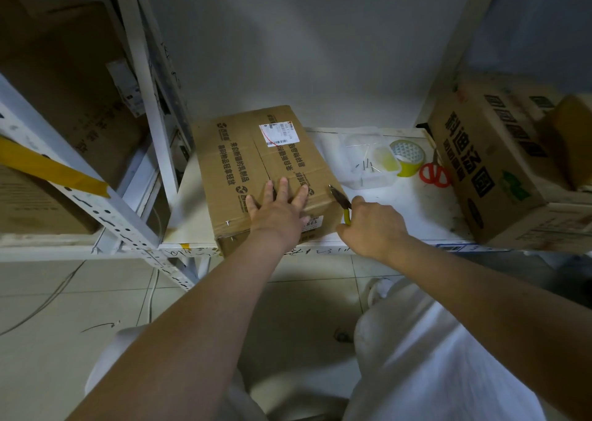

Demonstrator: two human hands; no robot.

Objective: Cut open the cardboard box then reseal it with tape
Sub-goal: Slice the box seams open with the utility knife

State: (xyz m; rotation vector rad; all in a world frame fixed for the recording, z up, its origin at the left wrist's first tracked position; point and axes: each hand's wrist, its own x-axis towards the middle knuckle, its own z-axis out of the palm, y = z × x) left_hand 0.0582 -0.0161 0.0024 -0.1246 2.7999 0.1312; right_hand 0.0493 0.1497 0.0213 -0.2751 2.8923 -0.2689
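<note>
A brown cardboard box (243, 161) with black print and a white shipping label lies closed on the white shelf (410, 209). My left hand (278, 209) presses flat on the near end of its top, fingers spread. My right hand (373, 225) grips the yellow handles of a pair of pliers (340, 200), whose dark tip touches the box's near right top edge. A roll of yellow-green tape (407, 158) stands to the right on the shelf. Red-handled scissors (434, 172) lie just beyond the roll.
A clear plastic container (365, 161) with a few small nails sits between the box and the tape. A large printed carton (499, 164) fills the shelf's right end. White metal racking (150, 106) with more cartons stands at the left. Tiled floor lies below.
</note>
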